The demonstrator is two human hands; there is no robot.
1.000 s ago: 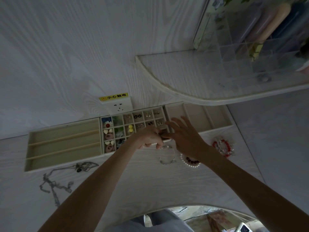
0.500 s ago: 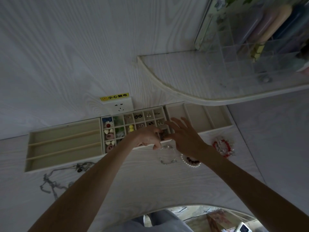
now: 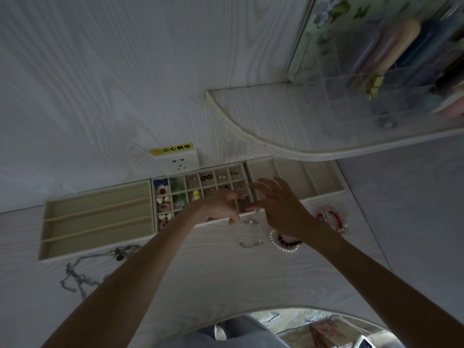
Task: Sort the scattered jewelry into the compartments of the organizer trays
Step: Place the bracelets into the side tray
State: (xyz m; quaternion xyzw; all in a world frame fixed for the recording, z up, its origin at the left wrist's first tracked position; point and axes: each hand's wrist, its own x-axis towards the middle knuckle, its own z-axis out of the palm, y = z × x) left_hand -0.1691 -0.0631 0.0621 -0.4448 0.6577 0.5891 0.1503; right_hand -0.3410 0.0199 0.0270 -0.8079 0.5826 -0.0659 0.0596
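Three beige organizer trays stand in a row along the wall: a left tray (image 3: pixel 95 219) with long slots, a middle grid tray (image 3: pixel 200 183) holding small earrings and charms, and a right tray (image 3: pixel 296 177). My left hand (image 3: pixel 221 208) is curled over the grid tray's front right corner and pinches a small dark piece (image 3: pixel 242 205). My right hand (image 3: pixel 278 204) has spread fingers, and its thumb touches that piece. On the table lie a clear bead bracelet (image 3: pixel 251 233), a pearl and dark red bracelet (image 3: pixel 286 242), a red and white bracelet (image 3: pixel 332 221) and a tangled chain necklace (image 3: pixel 77 275).
A wall socket (image 3: pixel 179 163) with a yellow label sits just behind the grid tray. A curved white shelf (image 3: pixel 326 126) juts out above the right tray and carries a clear acrylic organizer (image 3: pixel 389 71). The table's rounded front edge runs close to my body.
My left hand has uncurled a little and reached right toward the grid tray's front right cells. My right hand stayed almost still beside it.
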